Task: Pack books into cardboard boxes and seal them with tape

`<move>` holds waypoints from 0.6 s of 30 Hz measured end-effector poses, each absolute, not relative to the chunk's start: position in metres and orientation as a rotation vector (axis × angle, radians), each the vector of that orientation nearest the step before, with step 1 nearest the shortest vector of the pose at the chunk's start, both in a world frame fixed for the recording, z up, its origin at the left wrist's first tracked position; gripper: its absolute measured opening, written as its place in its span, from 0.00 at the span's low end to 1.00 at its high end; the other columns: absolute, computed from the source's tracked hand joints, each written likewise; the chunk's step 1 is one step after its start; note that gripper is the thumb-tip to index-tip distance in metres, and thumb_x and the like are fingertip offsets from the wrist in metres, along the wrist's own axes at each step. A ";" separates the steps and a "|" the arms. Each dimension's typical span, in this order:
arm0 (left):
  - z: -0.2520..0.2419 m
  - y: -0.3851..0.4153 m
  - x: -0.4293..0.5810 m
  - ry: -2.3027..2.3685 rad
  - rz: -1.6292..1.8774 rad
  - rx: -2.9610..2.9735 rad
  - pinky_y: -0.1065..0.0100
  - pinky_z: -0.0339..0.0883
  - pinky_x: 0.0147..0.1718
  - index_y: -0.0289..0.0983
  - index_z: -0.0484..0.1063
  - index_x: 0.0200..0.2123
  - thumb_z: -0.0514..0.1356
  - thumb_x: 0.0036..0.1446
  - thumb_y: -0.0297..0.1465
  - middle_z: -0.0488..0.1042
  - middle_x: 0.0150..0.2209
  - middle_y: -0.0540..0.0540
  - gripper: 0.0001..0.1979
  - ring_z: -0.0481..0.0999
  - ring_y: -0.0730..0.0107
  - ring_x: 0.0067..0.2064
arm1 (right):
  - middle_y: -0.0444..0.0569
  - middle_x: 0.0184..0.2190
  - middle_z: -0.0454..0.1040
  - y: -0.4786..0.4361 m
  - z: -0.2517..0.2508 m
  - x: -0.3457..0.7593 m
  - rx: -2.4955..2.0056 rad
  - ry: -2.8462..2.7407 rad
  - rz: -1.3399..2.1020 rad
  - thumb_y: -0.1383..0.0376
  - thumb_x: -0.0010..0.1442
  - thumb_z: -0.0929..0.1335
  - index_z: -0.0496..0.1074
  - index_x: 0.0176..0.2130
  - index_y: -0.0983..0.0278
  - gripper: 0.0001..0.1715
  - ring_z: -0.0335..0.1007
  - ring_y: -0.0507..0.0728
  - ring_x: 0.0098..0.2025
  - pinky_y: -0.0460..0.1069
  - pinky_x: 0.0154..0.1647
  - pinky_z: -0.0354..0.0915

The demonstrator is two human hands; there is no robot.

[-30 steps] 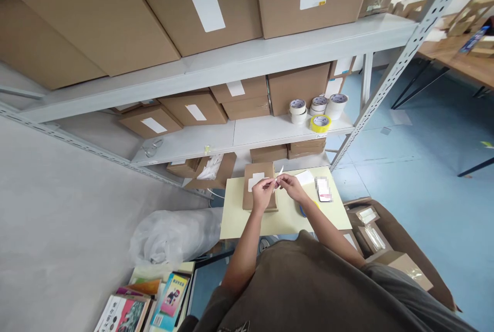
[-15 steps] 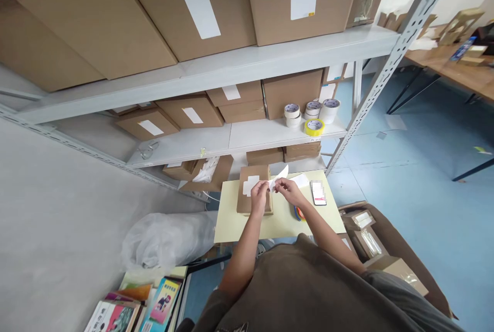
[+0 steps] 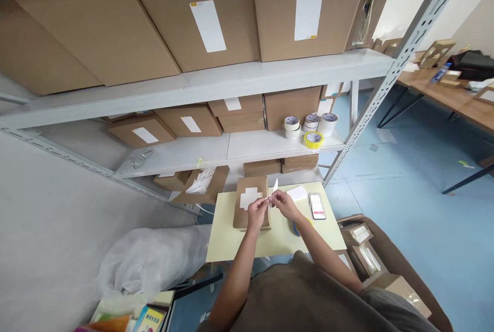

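While our left hand (image 3: 257, 212) and right hand (image 3: 283, 204) pinch it narrowly at the fingertips, the white label slip (image 3: 274, 189) sits over the box (image 3: 243, 216) on the counter (image 3: 231, 242).

Risk, as we judge it: an uneven pull could tear or curl it.

Count:
- one slip
- one box
- one phone (image 3: 317, 207), 3 o'clock
- one yellow tape roll (image 3: 313, 139), 12 o'clock

- The desk (image 3: 231, 242) is plain pale yellow.
- The box (image 3: 250, 214) on it is brown cardboard with a white cross-shaped label.
- The paper slip (image 3: 275, 186) above the desk's far edge is white.
- The shelf (image 3: 270, 72) is light grey; its cartons (image 3: 227, 23) are brown with white labels.
- The tape rolls (image 3: 292, 125) are off-white; the single roll (image 3: 313, 139) is bright yellow.
- The floor (image 3: 405, 193) is light blue.
- The shirt (image 3: 309, 296) is olive-brown.
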State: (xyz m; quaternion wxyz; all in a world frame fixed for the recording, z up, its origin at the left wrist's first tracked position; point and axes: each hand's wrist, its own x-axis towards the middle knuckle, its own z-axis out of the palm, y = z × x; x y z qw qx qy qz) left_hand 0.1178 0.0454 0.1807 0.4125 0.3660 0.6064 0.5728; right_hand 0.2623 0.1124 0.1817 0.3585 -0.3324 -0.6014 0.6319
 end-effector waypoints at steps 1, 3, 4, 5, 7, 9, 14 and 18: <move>0.179 0.048 0.112 1.511 1.444 0.898 0.65 0.72 0.38 0.38 0.85 0.33 0.71 0.53 0.54 0.80 0.31 0.46 0.24 0.77 0.62 0.36 | 0.44 0.29 0.74 0.114 0.183 0.262 -0.869 -1.547 1.616 0.42 0.61 0.73 0.71 0.33 0.57 0.23 0.72 0.57 0.34 0.52 0.39 0.69; 0.174 0.054 0.093 1.501 1.468 0.813 0.66 0.72 0.35 0.36 0.84 0.33 0.72 0.50 0.56 0.79 0.31 0.45 0.26 0.77 0.64 0.34 | 0.45 0.31 0.74 0.117 0.186 0.263 -0.892 -1.497 1.597 0.41 0.61 0.73 0.70 0.31 0.57 0.24 0.70 0.58 0.35 0.53 0.39 0.69; 0.171 0.057 0.080 1.517 1.494 0.749 0.66 0.71 0.34 0.36 0.83 0.33 0.73 0.47 0.56 0.79 0.30 0.45 0.27 0.76 0.65 0.33 | 0.45 0.31 0.74 0.118 0.188 0.264 -0.904 -1.451 1.589 0.42 0.60 0.74 0.69 0.30 0.57 0.24 0.70 0.58 0.35 0.53 0.40 0.69; 0.168 0.060 0.064 1.550 1.526 0.673 0.67 0.70 0.33 0.35 0.82 0.32 0.74 0.44 0.56 0.78 0.30 0.46 0.28 0.75 0.66 0.32 | 0.45 0.30 0.73 0.119 0.189 0.266 -0.916 -1.392 1.577 0.44 0.61 0.74 0.68 0.29 0.57 0.23 0.69 0.58 0.35 0.53 0.40 0.69; 0.161 0.064 0.030 1.649 1.597 0.519 0.68 0.68 0.31 0.35 0.80 0.29 0.75 0.38 0.56 0.75 0.26 0.48 0.29 0.72 0.69 0.28 | 0.44 0.28 0.71 0.120 0.190 0.266 -0.947 -1.270 1.536 0.46 0.61 0.74 0.67 0.29 0.57 0.22 0.67 0.57 0.33 0.52 0.38 0.68; 0.154 0.065 -0.002 1.723 1.663 0.435 0.69 0.64 0.28 0.37 0.77 0.26 0.74 0.38 0.57 0.71 0.22 0.50 0.29 0.69 0.70 0.26 | 0.43 0.26 0.69 0.121 0.190 0.259 -0.987 -1.174 1.475 0.48 0.60 0.74 0.65 0.28 0.57 0.22 0.65 0.56 0.31 0.52 0.37 0.67; 0.141 0.056 -0.051 1.779 1.743 0.503 0.69 0.61 0.28 0.39 0.72 0.23 0.69 0.47 0.60 0.65 0.19 0.53 0.29 0.67 0.68 0.27 | 0.41 0.26 0.71 0.123 0.178 0.205 -1.081 -1.009 1.404 0.51 0.53 0.77 0.64 0.30 0.57 0.21 0.67 0.56 0.30 0.53 0.37 0.69; 0.141 0.043 -0.077 1.713 1.780 0.566 0.69 0.65 0.31 0.38 0.77 0.29 0.69 0.50 0.59 0.72 0.24 0.51 0.28 0.72 0.67 0.30 | 0.41 0.28 0.76 0.126 0.158 0.139 -1.151 -0.979 1.528 0.56 0.43 0.81 0.70 0.39 0.57 0.27 0.73 0.57 0.32 0.55 0.40 0.72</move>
